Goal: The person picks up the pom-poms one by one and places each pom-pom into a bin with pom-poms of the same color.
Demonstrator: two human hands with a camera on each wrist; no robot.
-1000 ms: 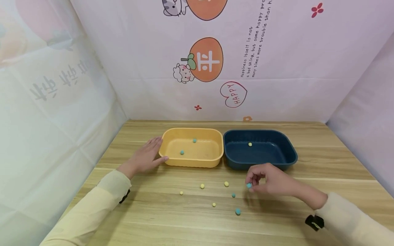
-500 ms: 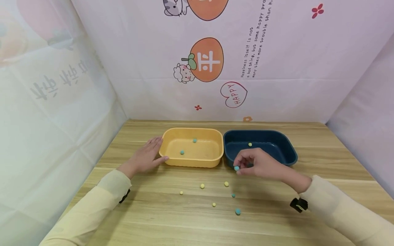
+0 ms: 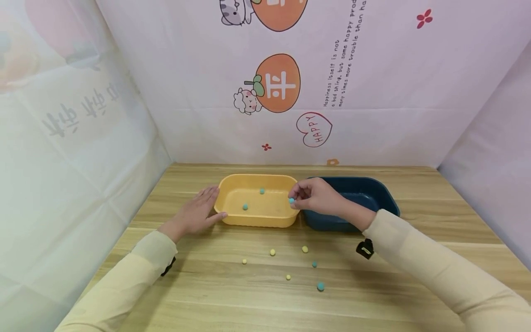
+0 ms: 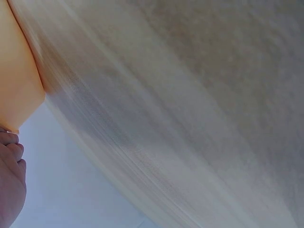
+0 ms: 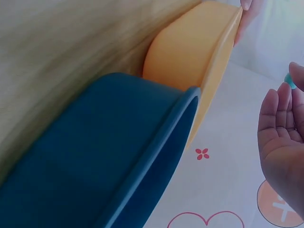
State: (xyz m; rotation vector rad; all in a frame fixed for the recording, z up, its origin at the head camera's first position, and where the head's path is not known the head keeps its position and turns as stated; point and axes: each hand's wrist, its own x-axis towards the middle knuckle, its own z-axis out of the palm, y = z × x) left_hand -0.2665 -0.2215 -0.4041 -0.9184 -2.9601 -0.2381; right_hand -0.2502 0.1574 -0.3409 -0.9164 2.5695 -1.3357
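Observation:
Between thumb and fingertips my right hand (image 3: pixel 317 196) pinches a small teal ball (image 3: pixel 292 200), held over the right end of the yellow tray (image 3: pixel 259 221). The right wrist view also shows the teal ball (image 5: pixel 289 80) in that hand's fingertips. My left hand (image 3: pixel 195 214) rests against the tray's left end, thumb on the near rim and fingers along the side. Inside the yellow tray lie two teal balls, one near the back (image 3: pixel 262 191) and one further left (image 3: pixel 245 207). Under my right wrist stands the dark blue tray (image 3: pixel 332 225), partly hidden by the arm.
On the wooden table (image 3: pixel 199 295) in front of the trays lie several yellow balls, such as one yellow ball (image 3: pixel 272 252). Two teal balls sit there too, a smaller teal ball (image 3: pixel 314 264) and a larger teal ball (image 3: pixel 321 286). A printed cloth (image 3: pixel 373 129) hangs behind.
Pinching the teal ball, my right hand has lifted from the table in front of the blue tray and moved left and away to the yellow tray. My left hand has stayed in place.

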